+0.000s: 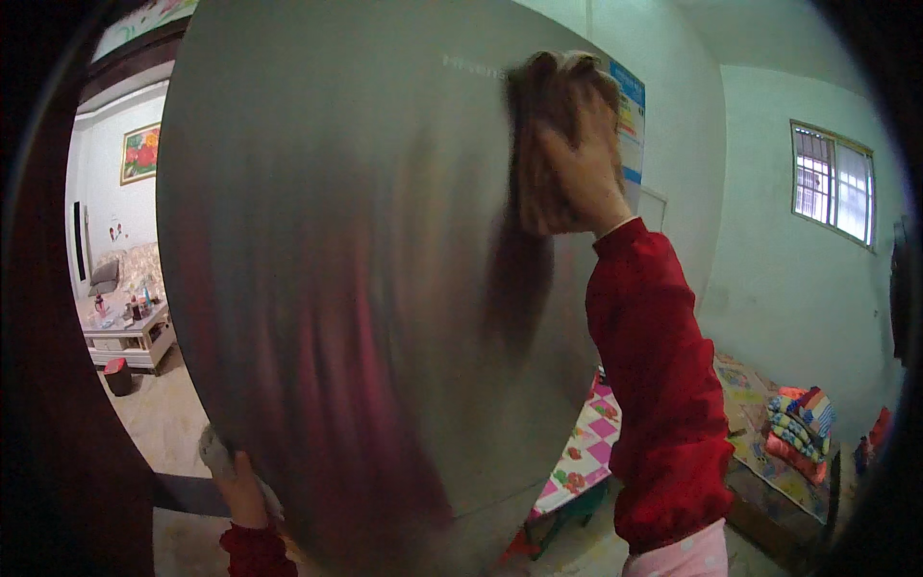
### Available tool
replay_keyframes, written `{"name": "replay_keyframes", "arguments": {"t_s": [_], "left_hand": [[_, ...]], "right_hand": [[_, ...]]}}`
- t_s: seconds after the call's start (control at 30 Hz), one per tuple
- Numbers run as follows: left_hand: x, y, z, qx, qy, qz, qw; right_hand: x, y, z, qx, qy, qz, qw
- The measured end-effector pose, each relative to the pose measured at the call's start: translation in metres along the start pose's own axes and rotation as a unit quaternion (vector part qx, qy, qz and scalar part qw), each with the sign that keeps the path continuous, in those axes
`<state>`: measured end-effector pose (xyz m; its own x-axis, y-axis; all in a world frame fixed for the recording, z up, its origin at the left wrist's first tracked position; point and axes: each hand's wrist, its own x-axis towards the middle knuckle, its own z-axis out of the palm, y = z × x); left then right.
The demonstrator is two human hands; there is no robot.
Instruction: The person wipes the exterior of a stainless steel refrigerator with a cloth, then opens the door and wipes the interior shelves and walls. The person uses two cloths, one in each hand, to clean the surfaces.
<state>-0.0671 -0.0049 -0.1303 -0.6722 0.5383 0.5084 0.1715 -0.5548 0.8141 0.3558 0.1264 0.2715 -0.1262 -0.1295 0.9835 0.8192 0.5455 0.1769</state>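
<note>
A tall grey refrigerator (324,180) fills the middle of the view, its shiny front blurrily reflecting red and brown shapes. High on its right side, my right hand (588,159) presses a brown cloth (533,173) flat against the surface with fingers spread. My left hand (241,483) is at the lower left edge of the refrigerator, around a greyish-white cloth (214,448); part of that hand is hidden by the refrigerator's edge.
A blue-and-white label sheet (632,130) is at the refrigerator's right edge. Behind my right arm stands a table with a pink checked cover (588,443). Folded textiles (800,433) lie on a bed at right. Through the doorway are a coffee table (133,335) and a small bin (117,376).
</note>
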Motion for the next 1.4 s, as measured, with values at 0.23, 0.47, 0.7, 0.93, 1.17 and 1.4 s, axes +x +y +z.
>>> {"name": "replay_keyframes", "arguments": {"t_s": [0.23, 0.47, 0.7, 0.93, 1.17, 1.4], "left_hand": [[0.002, -0.020, -0.026, 0.091, -0.017, -0.021, 0.996], [-0.014, 0.013, 0.001, -0.040, -0.060, 0.082, 0.994], [-0.006, 0.009, -0.004, 0.017, -0.078, 0.029, 0.996], [-0.009, 0.031, -0.003, -0.025, -0.094, -0.007, 0.995], [-0.003, 0.056, -0.008, -0.047, -0.206, -0.074, 0.975], [0.001, 0.021, -0.024, -0.105, -0.183, -0.021, 0.977]], "right_hand": [[0.041, 0.027, -0.007, 0.035, 0.049, 0.067, 0.996], [0.051, 0.110, 0.009, -0.134, 0.051, 0.038, 0.989], [0.043, -0.073, 0.024, -0.060, 0.049, -0.129, 0.989], [-0.012, -0.230, 0.034, -0.009, -0.100, -0.291, 0.951], [-0.018, -0.273, 0.046, 0.105, -0.242, -0.430, 0.863], [0.095, -0.252, 0.051, -0.023, -0.077, -0.237, 0.968]]}}
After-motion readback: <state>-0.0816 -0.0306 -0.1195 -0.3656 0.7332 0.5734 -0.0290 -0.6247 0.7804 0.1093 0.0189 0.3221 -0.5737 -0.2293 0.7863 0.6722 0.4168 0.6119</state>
